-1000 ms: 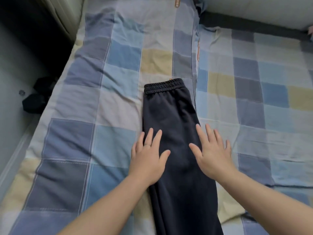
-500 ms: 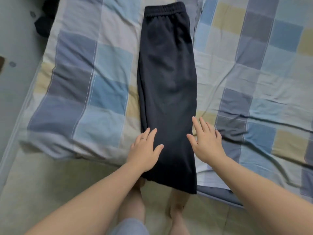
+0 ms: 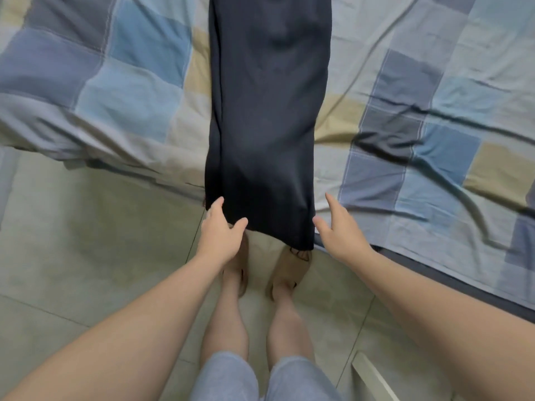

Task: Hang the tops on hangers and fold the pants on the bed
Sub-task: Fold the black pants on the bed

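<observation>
Dark navy pants [image 3: 265,117], folded lengthwise, lie along the checked bedsheet [image 3: 124,96], their leg ends hanging over the bed's near edge. The waistband is out of view above. My left hand [image 3: 221,230] is at the left corner of the hanging hem, with fingers along the edge and the thumb touching the cloth from below. My right hand [image 3: 337,227] is just right of the hem's right edge with spread fingers, over the sheet, holding nothing.
The bed's edge runs across the view, with pale floor tiles [image 3: 86,256] below. My legs and feet [image 3: 260,273] stand right under the hanging hem. A white object's corner [image 3: 373,377] shows at the lower right.
My gaze has tilted down from the waistband toward the floor. Both hands slid down the pants from the middle to the hem at the bed's edge.
</observation>
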